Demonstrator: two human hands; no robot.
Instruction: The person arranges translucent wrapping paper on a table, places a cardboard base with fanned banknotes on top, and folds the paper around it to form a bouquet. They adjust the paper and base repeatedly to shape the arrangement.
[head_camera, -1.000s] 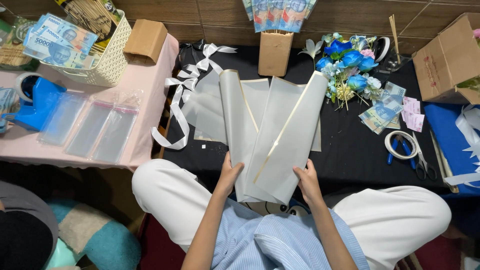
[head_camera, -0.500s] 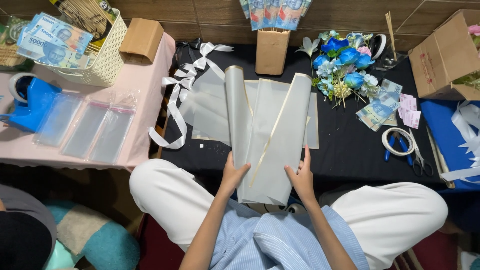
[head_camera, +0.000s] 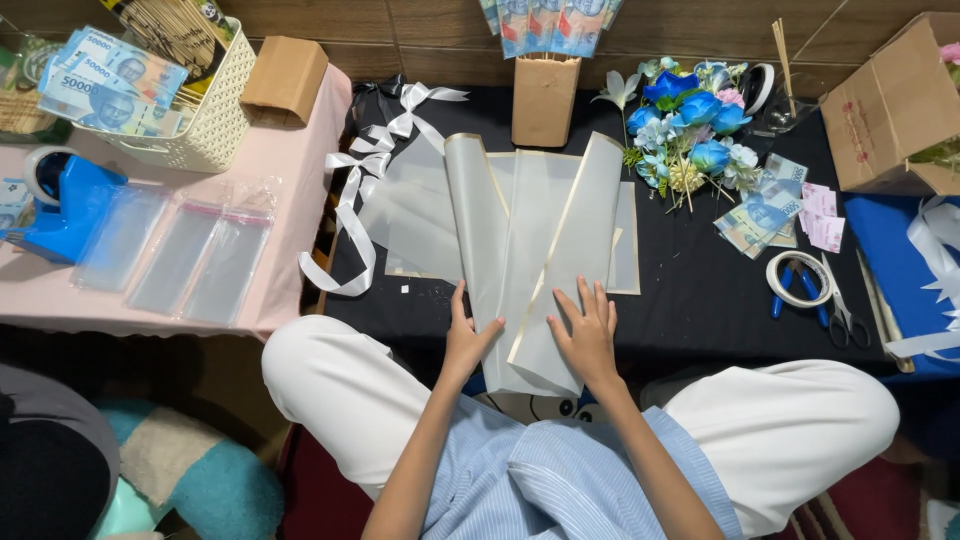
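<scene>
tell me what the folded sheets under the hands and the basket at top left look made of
The folded sheets look like frosted, semi-translucent plastic wrapping film with a thin gold edge; the layers show through one another, though waxed paper is possible. The basket looks like cream moulded plastic, matte, judging by its regular lattice of holes.

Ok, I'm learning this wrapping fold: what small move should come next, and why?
Probably press the lower fold flat: both the left hand and right hand rest on the folded translucent sheet, whose pleats fan apart at the top.
</scene>
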